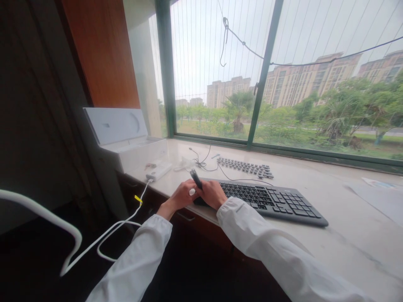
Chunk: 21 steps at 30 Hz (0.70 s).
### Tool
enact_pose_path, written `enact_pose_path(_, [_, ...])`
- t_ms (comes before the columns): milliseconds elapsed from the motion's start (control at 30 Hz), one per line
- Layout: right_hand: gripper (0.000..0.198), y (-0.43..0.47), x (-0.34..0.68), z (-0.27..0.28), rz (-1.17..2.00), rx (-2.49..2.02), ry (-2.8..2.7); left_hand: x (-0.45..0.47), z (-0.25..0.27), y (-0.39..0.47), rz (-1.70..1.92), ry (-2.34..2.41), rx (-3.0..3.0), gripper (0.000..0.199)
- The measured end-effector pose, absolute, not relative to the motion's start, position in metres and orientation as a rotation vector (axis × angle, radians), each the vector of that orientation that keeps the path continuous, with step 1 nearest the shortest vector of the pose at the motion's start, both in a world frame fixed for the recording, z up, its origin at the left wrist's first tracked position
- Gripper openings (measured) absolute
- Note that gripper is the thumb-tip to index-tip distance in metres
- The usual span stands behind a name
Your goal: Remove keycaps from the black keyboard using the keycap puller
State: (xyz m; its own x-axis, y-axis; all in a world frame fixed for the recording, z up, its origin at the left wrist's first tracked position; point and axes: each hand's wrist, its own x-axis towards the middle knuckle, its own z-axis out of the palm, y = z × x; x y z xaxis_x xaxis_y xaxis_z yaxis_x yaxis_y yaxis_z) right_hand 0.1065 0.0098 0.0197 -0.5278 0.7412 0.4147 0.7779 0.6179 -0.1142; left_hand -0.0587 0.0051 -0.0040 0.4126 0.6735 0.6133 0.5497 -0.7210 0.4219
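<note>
My right hand [213, 193] is closed round a slim black brush-like tool [196, 179], whose tip points up and away from me. Against it, my left hand [181, 196] has its fingers curled in, with the fingertips meeting the right hand at the tool's lower part. What those left fingers pinch is hidden. Both hands are over the left end of a black keyboard [283, 201], at the counter's front edge. Many of the keyboard's left and middle keys are without caps, while its right-hand pad carries them. Behind it lie loose keycaps [245, 165] in rows.
A white open box [135, 149] stands at the left, with a white power strip [159, 171] before it. Its white cable [126, 222] hangs off the counter. Thin black cables [201, 163] lie near the window. Papers [378, 201] rest at the right on the pale counter [352, 239].
</note>
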Motion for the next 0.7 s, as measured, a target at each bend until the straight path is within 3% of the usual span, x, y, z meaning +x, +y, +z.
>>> enact_pose_path(700, [0.029,0.0057,0.1088,0.0213,-0.149,-1.172,-2.471,-0.0627,-0.0033,0.0129,1.044,1.14,2.426,0.015])
